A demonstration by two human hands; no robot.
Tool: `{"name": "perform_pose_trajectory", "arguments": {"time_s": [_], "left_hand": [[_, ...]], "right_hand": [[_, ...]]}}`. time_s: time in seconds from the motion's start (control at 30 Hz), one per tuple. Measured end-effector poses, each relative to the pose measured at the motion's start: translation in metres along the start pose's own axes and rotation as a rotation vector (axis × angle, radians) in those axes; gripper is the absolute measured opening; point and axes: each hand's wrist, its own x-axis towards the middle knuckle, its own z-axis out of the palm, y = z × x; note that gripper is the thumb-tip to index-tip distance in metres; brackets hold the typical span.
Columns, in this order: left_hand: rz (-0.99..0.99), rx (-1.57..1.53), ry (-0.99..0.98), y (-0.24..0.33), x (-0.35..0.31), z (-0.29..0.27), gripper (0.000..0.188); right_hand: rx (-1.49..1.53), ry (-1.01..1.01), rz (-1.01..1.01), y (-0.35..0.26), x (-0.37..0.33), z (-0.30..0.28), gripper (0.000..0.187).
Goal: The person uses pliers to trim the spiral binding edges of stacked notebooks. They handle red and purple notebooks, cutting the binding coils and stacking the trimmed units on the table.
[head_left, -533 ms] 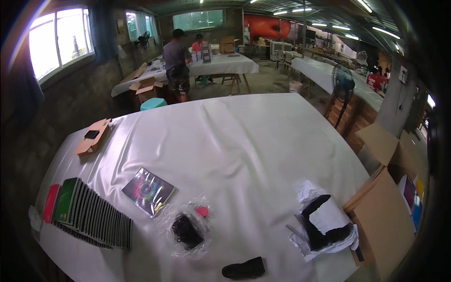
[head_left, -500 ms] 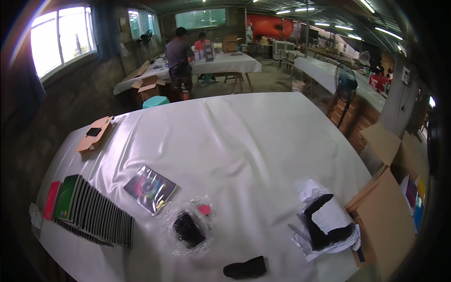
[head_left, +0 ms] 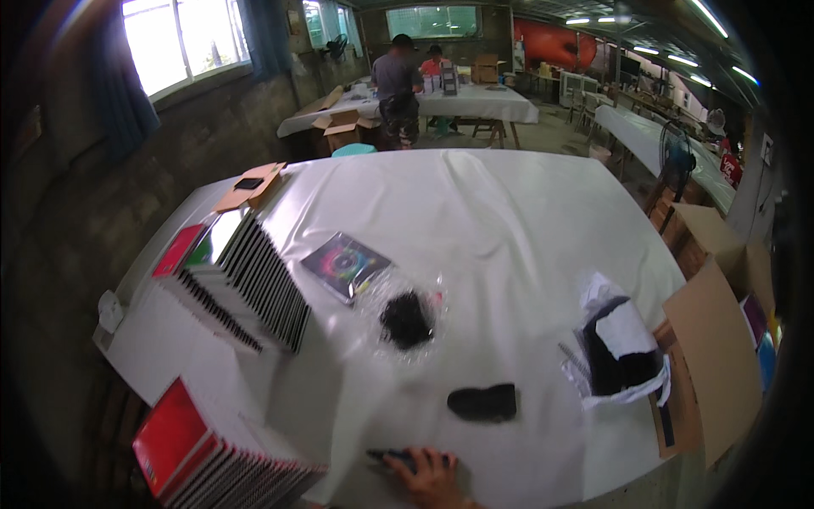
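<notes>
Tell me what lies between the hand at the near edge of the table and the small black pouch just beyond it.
Nothing visible. The hand rests at the near table edge, its fingers on a dark object. Only bare white table cover shows between it and the black pouch. Which hand it is cannot be told.

1. Your right hand point(head_left: 432, 482) is cut off at the lower edge; its fingers point(head_left: 398, 462) half cover a dark object point(head_left: 392, 456) too hidden to identify.
2. Your left hand is out of view.
</notes>
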Motion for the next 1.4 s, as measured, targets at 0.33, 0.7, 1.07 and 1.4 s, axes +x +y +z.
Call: {"name": "perform_pose_trajectory", "arguments": {"time_s": [0.33,0.7,1.07,1.4], "left_hand": [[-0.214,-0.999,-0.036,-0.109,-0.133,0.113,0.029],[-0.710,-1.101,1.250,-0.164,-0.251,-0.082,0.010],[-0.109,-0.980,1.461,-0.185,-0.166,-0.170,0.028],[0.329,-0.487,1.470,-0.229,-0.112,-0.264,0.055]], "right_hand": [[1.163,-0.039,-0.042,0.017,0.013,-0.079,0.047],[0.685,-0.075,-0.112,-0.055,-0.033,-0.061,0.055],[0.183,-0.019,0.082,-0.003,-0.005,-0.032,0.055],[0.406,0.149,-0.486,-0.143,0.011,-0.101,0.053]]}}
